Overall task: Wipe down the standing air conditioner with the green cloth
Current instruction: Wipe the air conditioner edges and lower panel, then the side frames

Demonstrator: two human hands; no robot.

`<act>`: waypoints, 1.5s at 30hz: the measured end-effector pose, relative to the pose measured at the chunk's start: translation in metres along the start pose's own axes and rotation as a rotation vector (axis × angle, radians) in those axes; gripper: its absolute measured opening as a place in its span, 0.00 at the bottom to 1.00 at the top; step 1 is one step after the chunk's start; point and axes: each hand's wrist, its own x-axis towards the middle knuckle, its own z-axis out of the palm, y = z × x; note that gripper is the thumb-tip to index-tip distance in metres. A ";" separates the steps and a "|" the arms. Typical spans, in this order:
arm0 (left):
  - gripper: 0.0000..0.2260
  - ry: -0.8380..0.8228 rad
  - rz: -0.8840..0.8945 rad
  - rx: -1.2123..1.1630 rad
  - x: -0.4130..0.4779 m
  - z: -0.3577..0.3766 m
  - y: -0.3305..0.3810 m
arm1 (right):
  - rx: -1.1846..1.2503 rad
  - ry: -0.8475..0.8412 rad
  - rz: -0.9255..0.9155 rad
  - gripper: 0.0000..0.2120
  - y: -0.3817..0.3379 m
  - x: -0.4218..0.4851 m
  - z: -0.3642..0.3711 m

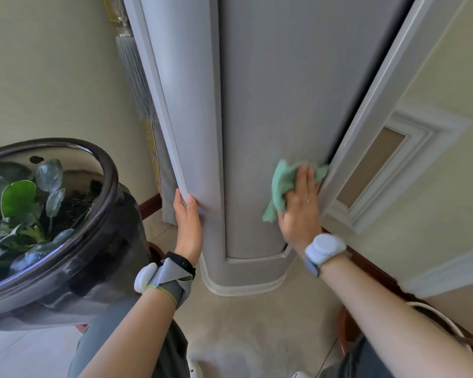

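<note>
The standing air conditioner [257, 110] is a tall grey rounded column that fills the middle of the view and stands on the floor. My right hand [301, 208] presses the green cloth [281, 184] flat against the lower right of its front panel, fingers straight. The cloth bunches out to the left of and above the hand. My left hand [187, 227] grips the column's lower left edge, thumb on the front and fingers wrapped behind the white trim.
A large dark glazed pot [74, 241] with green plants stands close at the left. A grey curtain with a tassel [137, 85] hangs behind the unit's left side. White panelled wall trim [388, 165] and a dark baseboard run along the right.
</note>
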 end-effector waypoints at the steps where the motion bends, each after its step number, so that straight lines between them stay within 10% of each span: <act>1: 0.17 -0.001 -0.013 0.004 0.001 0.001 0.000 | -0.038 -0.140 0.026 0.17 -0.004 -0.028 0.006; 4: 0.19 -0.010 -0.017 0.007 0.004 -0.005 -0.005 | 0.011 -0.436 0.095 0.29 -0.009 -0.088 0.013; 8: 0.25 -0.011 -0.038 0.016 0.005 -0.009 -0.008 | 0.140 -0.404 0.286 0.26 -0.021 -0.099 -0.006; 12: 0.26 -0.007 0.005 0.033 0.005 -0.008 -0.008 | 0.206 0.091 0.642 0.04 -0.042 -0.058 -0.050; 17: 0.22 0.027 0.021 0.040 0.007 -0.004 -0.010 | 0.529 0.621 0.864 0.05 -0.025 0.021 -0.094; 26: 0.22 0.029 -0.001 0.048 0.010 -0.005 -0.011 | 0.418 0.533 0.880 0.19 0.001 0.023 -0.035; 32: 0.26 -0.019 0.000 0.054 0.005 -0.007 -0.012 | 0.657 0.300 1.670 0.18 -0.007 -0.043 -0.003; 40: 0.26 0.040 -0.036 0.051 0.005 -0.003 -0.014 | 0.466 0.638 0.912 0.26 -0.024 0.040 -0.015; 45: 0.25 0.045 0.021 0.085 0.000 0.000 -0.007 | 0.654 0.538 1.642 0.25 -0.044 -0.059 0.036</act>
